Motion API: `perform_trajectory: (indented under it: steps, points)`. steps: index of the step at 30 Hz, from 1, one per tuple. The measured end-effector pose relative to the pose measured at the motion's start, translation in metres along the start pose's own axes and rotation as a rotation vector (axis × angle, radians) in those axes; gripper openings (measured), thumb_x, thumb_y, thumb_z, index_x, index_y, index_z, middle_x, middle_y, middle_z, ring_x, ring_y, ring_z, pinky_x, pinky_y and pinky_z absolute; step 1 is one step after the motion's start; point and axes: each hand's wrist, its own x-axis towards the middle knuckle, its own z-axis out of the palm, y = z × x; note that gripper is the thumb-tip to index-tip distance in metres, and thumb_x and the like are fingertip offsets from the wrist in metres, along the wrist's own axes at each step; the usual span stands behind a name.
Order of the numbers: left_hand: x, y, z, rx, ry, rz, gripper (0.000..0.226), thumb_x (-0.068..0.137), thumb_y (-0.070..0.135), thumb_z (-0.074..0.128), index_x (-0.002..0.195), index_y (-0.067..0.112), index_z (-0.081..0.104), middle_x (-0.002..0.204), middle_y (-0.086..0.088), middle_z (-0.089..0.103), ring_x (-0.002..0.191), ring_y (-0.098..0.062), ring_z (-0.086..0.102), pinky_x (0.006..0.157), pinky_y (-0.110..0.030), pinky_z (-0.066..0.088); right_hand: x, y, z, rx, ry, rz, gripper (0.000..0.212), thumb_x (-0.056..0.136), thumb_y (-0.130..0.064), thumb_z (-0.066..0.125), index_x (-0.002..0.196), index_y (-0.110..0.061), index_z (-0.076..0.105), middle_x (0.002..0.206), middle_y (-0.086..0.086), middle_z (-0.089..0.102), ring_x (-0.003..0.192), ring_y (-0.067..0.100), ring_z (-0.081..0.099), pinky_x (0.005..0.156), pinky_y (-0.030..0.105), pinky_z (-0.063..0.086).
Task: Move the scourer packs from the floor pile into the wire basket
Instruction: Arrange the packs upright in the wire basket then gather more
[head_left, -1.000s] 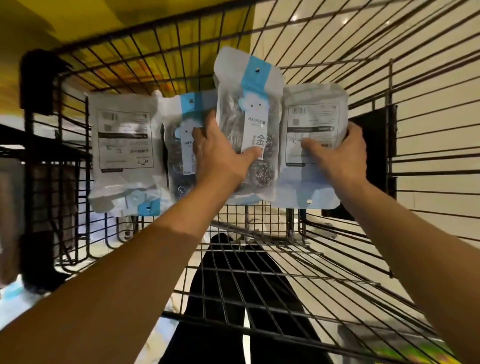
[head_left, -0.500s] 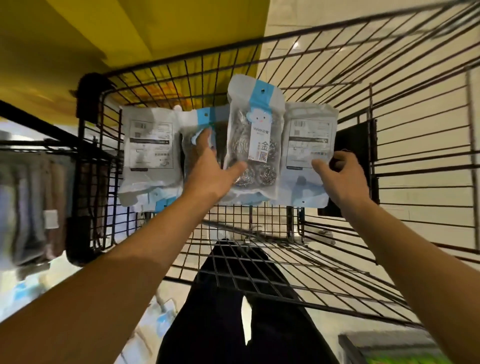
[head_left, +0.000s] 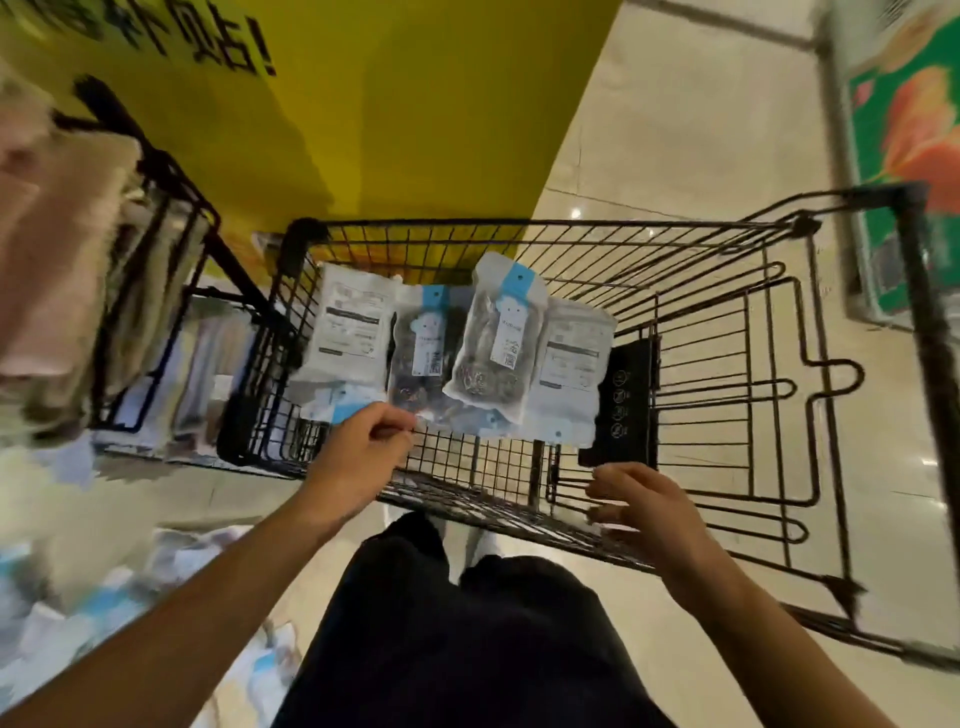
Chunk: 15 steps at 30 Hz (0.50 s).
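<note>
Four packs (head_left: 457, 353) lean in a row against the basket's (head_left: 779, 415) far-left wall. Left hand (head_left: 358, 457) loosely curled, holding nothing; right hand (head_left: 644, 504) slack, empty.

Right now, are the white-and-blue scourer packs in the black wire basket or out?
In: four white-and-blue scourer packs lean in a row against the black wire basket far wall.

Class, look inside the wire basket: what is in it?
Four scourer packs stand in a row against the wire basket far wall. Whether more lie behind them is hidden.
</note>
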Motion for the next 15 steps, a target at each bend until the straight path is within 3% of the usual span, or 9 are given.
perform_trajectory:
  steps: [3,6,9,11,13,15]
  points:
    - [-0.022,-0.009,0.001,-0.023,0.055,-0.015,0.020,0.097,0.009,0.067,0.097,0.028,0.072,0.099,0.004,0.072,0.096,-0.019,0.070,0.086,-0.033,0.056,-0.012,0.001,-0.002,-0.089,-0.026,-0.088,0.013,0.103,-0.031,0.066,0.109,-0.021,0.074,0.103,0.003,0.080,0.097,0.030,0.076,0.080,0.038,0.059]
    - [-0.055,-0.018,0.004,-0.052,0.103,-0.020,0.022,0.097,0.011,0.068,0.093,0.032,0.071,0.096,0.009,0.071,0.090,-0.014,0.068,0.078,-0.028,0.052,-0.019,0.002,-0.002,-0.165,-0.064,-0.199,0.009,0.102,-0.027,0.067,0.103,-0.022,0.073,0.101,0.004,0.078,0.093,0.027,0.075,0.082,0.039,0.059]
    - [-0.092,-0.038,0.011,-0.088,0.217,-0.072,0.014,0.088,0.028,0.069,0.091,0.042,0.072,0.090,0.010,0.075,0.087,-0.015,0.072,0.080,-0.038,0.056,-0.023,0.009,-0.003,-0.206,-0.121,-0.272,0.009,0.102,-0.023,0.068,0.098,-0.020,0.075,0.094,0.004,0.079,0.090,0.028,0.075,0.078,0.038,0.059]
    - [-0.121,-0.055,0.018,-0.129,0.284,-0.129,0.018,0.089,0.023,0.067,0.090,0.040,0.071,0.086,0.006,0.075,0.083,-0.016,0.072,0.080,-0.041,0.057,-0.026,0.017,-0.004,-0.239,-0.170,-0.299,0.010,0.100,-0.021,0.069,0.095,-0.019,0.077,0.090,0.001,0.079,0.087,0.028,0.074,0.080,0.042,0.059]
    - [-0.153,-0.070,0.029,-0.154,0.349,-0.195,0.020,0.095,0.015,0.065,0.093,0.034,0.071,0.088,0.003,0.074,0.084,-0.016,0.072,0.077,-0.035,0.056,-0.027,0.026,-0.006,-0.271,-0.219,-0.306,0.011,0.099,-0.020,0.070,0.093,-0.019,0.078,0.088,0.001,0.079,0.086,0.027,0.074,0.083,0.046,0.059]
    - [-0.184,-0.087,0.046,-0.214,0.402,-0.271,0.017,0.097,0.013,0.064,0.096,0.029,0.070,0.089,0.001,0.072,0.082,-0.016,0.071,0.072,-0.029,0.051,-0.025,0.035,-0.009,-0.299,-0.262,-0.300,0.010,0.100,-0.019,0.069,0.094,-0.017,0.078,0.090,0.007,0.079,0.084,0.027,0.071,0.076,0.042,0.057]
